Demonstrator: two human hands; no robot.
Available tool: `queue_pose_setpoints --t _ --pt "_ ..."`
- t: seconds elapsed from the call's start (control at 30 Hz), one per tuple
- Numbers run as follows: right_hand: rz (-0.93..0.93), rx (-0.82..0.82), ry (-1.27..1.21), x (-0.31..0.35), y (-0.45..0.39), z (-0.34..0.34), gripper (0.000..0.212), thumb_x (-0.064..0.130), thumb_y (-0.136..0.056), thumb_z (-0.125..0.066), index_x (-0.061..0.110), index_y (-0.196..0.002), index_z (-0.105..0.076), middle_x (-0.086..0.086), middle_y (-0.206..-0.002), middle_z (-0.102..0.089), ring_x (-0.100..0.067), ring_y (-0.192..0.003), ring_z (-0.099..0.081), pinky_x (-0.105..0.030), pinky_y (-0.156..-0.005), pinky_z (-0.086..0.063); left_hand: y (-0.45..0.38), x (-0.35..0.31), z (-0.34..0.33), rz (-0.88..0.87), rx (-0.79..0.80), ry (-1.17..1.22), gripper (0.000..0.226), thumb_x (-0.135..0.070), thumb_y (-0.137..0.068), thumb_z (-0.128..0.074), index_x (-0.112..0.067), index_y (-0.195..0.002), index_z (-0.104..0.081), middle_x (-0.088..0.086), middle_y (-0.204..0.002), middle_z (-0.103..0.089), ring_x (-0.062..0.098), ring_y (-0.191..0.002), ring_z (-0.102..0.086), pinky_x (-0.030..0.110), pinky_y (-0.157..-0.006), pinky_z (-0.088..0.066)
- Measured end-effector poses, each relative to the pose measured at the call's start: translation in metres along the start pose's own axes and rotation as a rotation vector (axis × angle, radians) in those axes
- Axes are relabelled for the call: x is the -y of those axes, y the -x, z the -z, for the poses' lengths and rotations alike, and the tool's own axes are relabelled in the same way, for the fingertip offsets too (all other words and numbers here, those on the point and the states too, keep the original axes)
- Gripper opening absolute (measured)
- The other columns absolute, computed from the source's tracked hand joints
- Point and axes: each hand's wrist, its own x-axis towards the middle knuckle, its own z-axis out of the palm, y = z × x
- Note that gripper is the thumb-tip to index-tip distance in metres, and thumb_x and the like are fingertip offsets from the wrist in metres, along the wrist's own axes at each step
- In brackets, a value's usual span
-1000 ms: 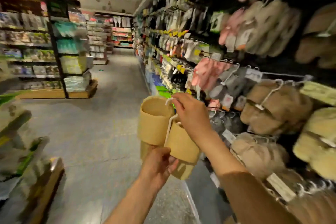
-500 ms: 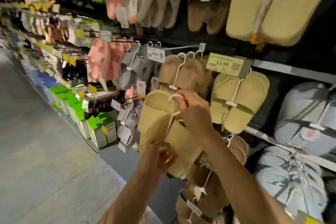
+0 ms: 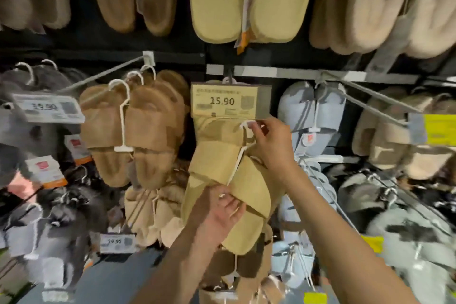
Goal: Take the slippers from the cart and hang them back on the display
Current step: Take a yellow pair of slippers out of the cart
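Slippers [image 3: 237, 180] raised under price tag [image 3: 224, 101]; right hand [image 3: 269, 140] grips hanger hook [image 3: 246, 126].

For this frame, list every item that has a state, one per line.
Yellow slippers: held in both hands just below the 15.90 tag, not yet on the peg.
White hanger: clipped to the pair, hook pinched at the top.
Right hand: grip shut on the hanger hook.
Left hand: grip shut on the slippers' lower part.
Brown slippers: hanging on their peg.
15.90 price tag: mounted, facing out.
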Motion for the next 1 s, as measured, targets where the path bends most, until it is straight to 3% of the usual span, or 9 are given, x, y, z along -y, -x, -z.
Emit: queue_pose_setpoints --t 0.03,0.1,0.3,0.47,0.53,0.63,0.73,0.9,1.0 --pt "0.001 -0.024 0.013 -0.004 -0.005 0.007 0.013 0.013 -0.091 -0.055 0.007 -0.091 -0.066 -0.005 -0.082 -0.065 -0.013 -0.071 -0.053 -0.023 -0.062 -0.036 -0.004 -0.001 -0.01 0.034 -0.039 -0.032 0.015 -0.013 -0.087 -0.06 -0.005 -0.083 -0.049 0.016 -0.104 -0.055 0.024 -0.084 -0.053 0.034 -0.058 -0.053" --pt "0.022 -0.042 0.038 -0.007 -0.017 0.018 0.013 0.012 -0.091 -0.053 0.006 -0.094 -0.065 -0.004 -0.083 -0.065 -0.014 -0.074 -0.055 -0.028 -0.065 -0.041 -0.008 -0.004 -0.031 0.054 -0.056 -0.061 0.011 -0.006 -0.094 -0.044 -0.01 -0.083 -0.046 0.015 -0.1 -0.055 0.025 -0.086 -0.055 0.034 -0.067 -0.049" --pt "0.081 -0.11 0.066 -0.007 -0.057 0.034 0.015 0.017 -0.092 -0.054 0.009 -0.096 -0.066 -0.008 -0.086 -0.069 -0.023 -0.077 -0.064 -0.044 -0.072 -0.053 -0.019 -0.009 -0.073 0.046 0.069 -0.037 0.015 0.005 -0.091 -0.043 -0.01 -0.091 -0.046 0.019 -0.101 -0.058 0.028 -0.092 -0.058 0.037 -0.07 -0.05" --pt "0.075 -0.128 0.094 -0.001 -0.087 0.042 0.016 0.019 -0.09 -0.058 0.01 -0.097 -0.068 -0.008 -0.085 -0.069 -0.024 -0.079 -0.065 -0.044 -0.077 -0.053 -0.028 -0.015 -0.089 0.033 0.183 0.013 0.054 0.008 -0.089 -0.044 -0.018 -0.136 -0.036 0.022 -0.112 -0.055 0.031 -0.099 -0.059 0.041 -0.072 -0.052" --pt "0.092 -0.069 0.143 0.002 -0.096 0.039 0.018 0.021 -0.09 -0.058 0.009 -0.1 -0.069 -0.009 -0.09 -0.071 -0.024 -0.084 -0.065 -0.04 -0.08 -0.053 -0.031 -0.017 -0.092 0.041 0.192 0.033 0.053 0.008 -0.089 -0.044 -0.016 -0.135 -0.035 0.023 -0.115 -0.053 0.031 -0.095 -0.06 0.041 -0.072 -0.051" --pt "0.14 -0.026 0.218 0.002 -0.104 0.028 0.019 0.021 -0.089 -0.058 0.011 -0.102 -0.069 -0.007 -0.095 -0.071 -0.022 -0.089 -0.064 -0.033 -0.078 -0.05 -0.034 -0.02 -0.093 0.039 0.185 0.023 0.033 0.007 -0.09 -0.042 -0.011 -0.117 -0.041 0.024 -0.117 -0.053 0.031 -0.092 -0.059 0.041 -0.076 -0.049" --pt "0.162 0.001 0.234 -0.002 -0.108 0.017 0.019 0.02 -0.089 -0.058 0.011 -0.101 -0.07 -0.008 -0.095 -0.072 -0.022 -0.089 -0.065 -0.03 -0.076 -0.047 -0.039 -0.024 -0.09 0.03 0.153 0.003 0.034 0.006 -0.091 -0.04 -0.007 -0.122 -0.04 0.022 -0.105 -0.053 0.03 -0.088 -0.058 0.041 -0.08 -0.046" --pt "0.195 0.026 0.262 -0.003 -0.113 -0.005 0.021 0.024 -0.09 -0.057 0.013 -0.103 -0.069 -0.007 -0.096 -0.072 -0.023 -0.091 -0.065 -0.03 -0.076 -0.046 -0.048 -0.033 -0.079 0.031 0.127 0.035 0.034 0.005 -0.09 -0.042 -0.005 -0.123 -0.044 0.023 -0.122 -0.052 0.03 -0.092 -0.058 0.041 -0.075 -0.048" --pt "0.182 0.016 0.265 -0.001 -0.115 -0.014 0.021 0.027 -0.09 -0.057 0.016 -0.105 -0.068 -0.006 -0.097 -0.072 -0.023 -0.092 -0.065 -0.033 -0.077 -0.049 -0.051 -0.04 -0.072 0.006 0.12 0.047 0.045 0.005 -0.089 -0.043 -0.007 -0.133 -0.042 0.023 -0.115 -0.055 0.03 -0.095 -0.058 0.04 -0.073 -0.049"
